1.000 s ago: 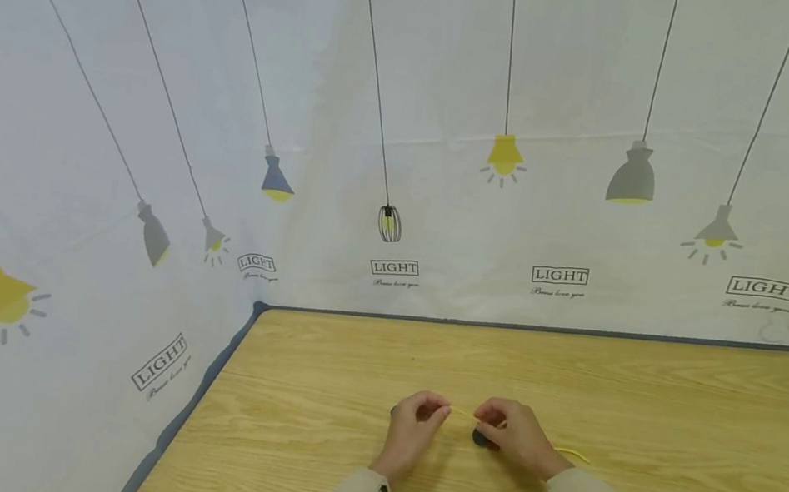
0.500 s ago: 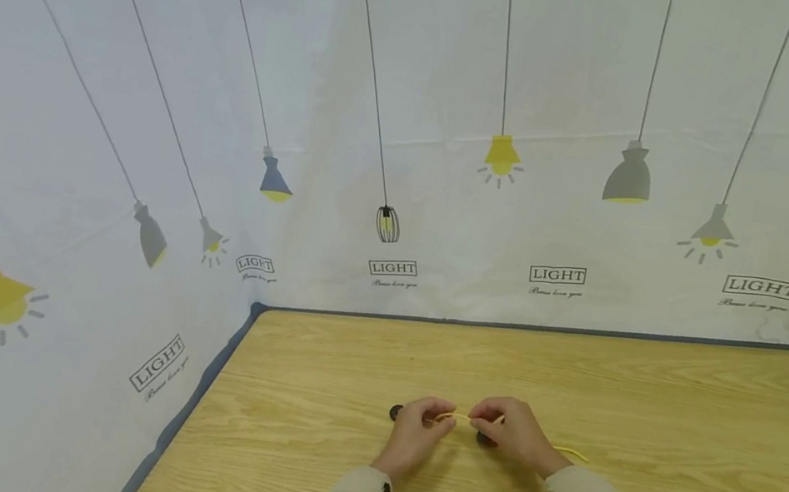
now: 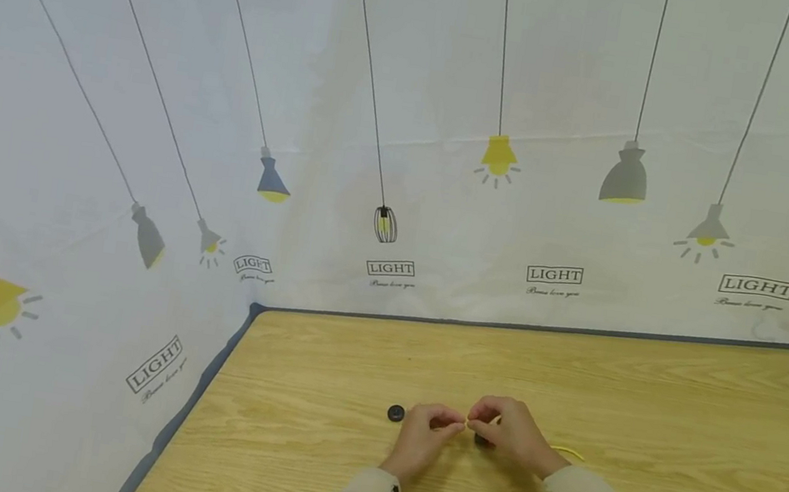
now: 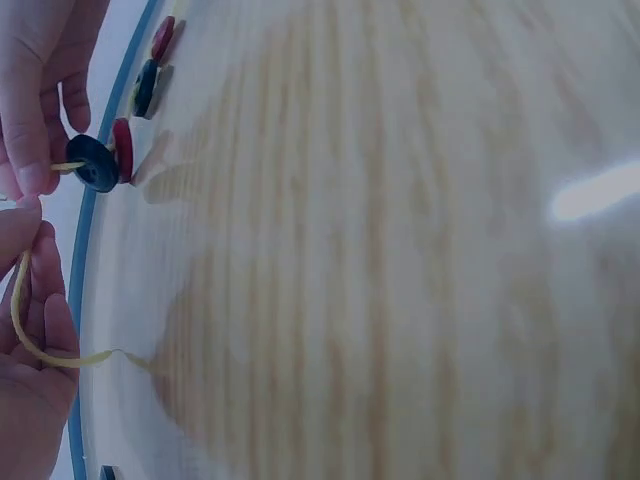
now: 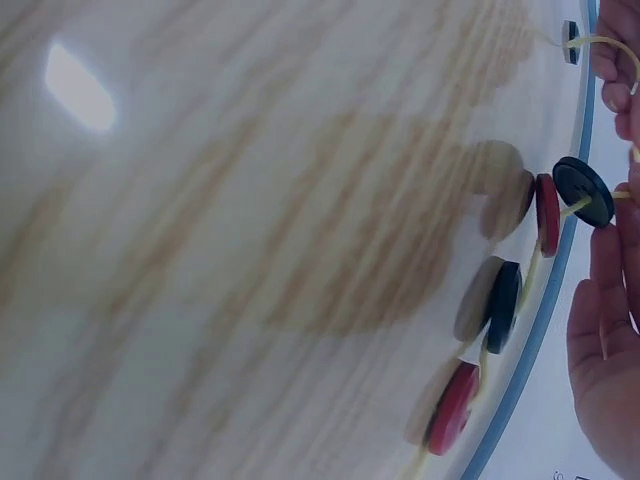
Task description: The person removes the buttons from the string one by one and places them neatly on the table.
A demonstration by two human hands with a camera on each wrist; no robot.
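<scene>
Spreading widest under everything is the wooden table (image 3: pixel 680 421), with a printed cloth (image 3: pixel 118 115) of hanging lamps standing behind and to the left of the fingers.

Next in size come the two hands, close together near the table's front edge. The left hand (image 3: pixel 422 435) has its fingers curled, and thumb and forefinger are pressed together on a thin yellow string (image 4: pixel 30 320); in the left wrist view the string loops down from that pinch, past the palm, and trails onto the wood. The right hand (image 3: pixel 515 433) is curled too, its fingertips (image 4: pixel 30 175) pinching the same string right at a dark button. The two pinches sit just beside each other, nearly touching.

Threaded on the string, just past the right fingertips, is a black button (image 5: pixel 584 191), with a red button (image 5: pixel 547 214) touching it on the side away from the fingers. Further along the string from the fingers hang another dark button (image 5: pixel 503 306) and then a second red button (image 5: pixel 453 407), each apart from its neighbour. The string's tail (image 3: pixel 566 452) shows on the table behind the right hand.

One loose dark button (image 3: pixel 396 413) lies flat on the table just left of the left fingers, untouched.
</scene>
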